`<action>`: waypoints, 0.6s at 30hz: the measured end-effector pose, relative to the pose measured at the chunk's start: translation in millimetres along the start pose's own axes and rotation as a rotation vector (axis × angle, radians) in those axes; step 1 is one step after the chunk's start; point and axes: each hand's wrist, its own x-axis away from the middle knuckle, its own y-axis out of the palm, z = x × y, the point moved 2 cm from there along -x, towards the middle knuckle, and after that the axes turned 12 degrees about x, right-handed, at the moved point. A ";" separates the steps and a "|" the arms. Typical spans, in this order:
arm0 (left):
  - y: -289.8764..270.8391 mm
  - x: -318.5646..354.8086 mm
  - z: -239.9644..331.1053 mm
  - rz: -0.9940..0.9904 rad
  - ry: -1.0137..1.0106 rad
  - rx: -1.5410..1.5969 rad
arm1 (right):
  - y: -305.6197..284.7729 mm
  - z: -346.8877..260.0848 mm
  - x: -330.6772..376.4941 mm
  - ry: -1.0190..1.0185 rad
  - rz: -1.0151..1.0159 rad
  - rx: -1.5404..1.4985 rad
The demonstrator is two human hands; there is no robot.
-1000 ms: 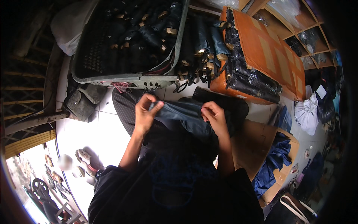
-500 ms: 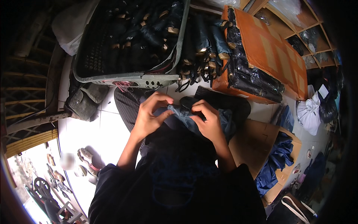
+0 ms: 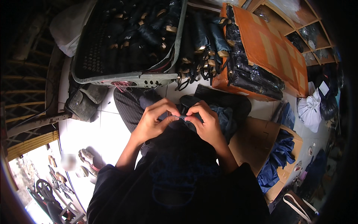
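Note:
My left hand (image 3: 158,116) and my right hand (image 3: 204,120) meet over my lap, fingertips almost touching. Between them they pinch a narrow edge of thin, blue-grey fabric (image 3: 182,117). The rest of this fabric (image 3: 222,116) hangs crumpled below and beyond my right hand, over my leg. Both hands are closed, thumb against forefinger. My fingers hide most of the pinched edge.
A grey plastic basket (image 3: 128,81) ahead holds several dark folded umbrellas with wooden handles. More folded umbrellas (image 3: 218,37) lie beside an orange carton (image 3: 268,48). At right, an open cardboard box (image 3: 253,143) contains blue fabric (image 3: 278,160). Shoes (image 3: 87,160) lie on the left floor.
My hands have drawn together until their fingertips nearly meet. The fabric stretched between them earlier has sunk lower, and only a thin edge shows at the fingertips.

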 end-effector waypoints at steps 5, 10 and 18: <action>-2.8 1.9 2.5 0.029 -0.149 0.166 | -5.9 1.6 -4.3 0.122 -0.082 -0.230; -8.7 0.2 6.1 0.019 -0.143 0.130 | -3.7 -2.3 -11.9 0.005 -0.107 -0.110; -30.7 -6.2 18.2 0.079 0.002 0.294 | 3.5 -22.8 -31.3 0.161 -0.037 -0.606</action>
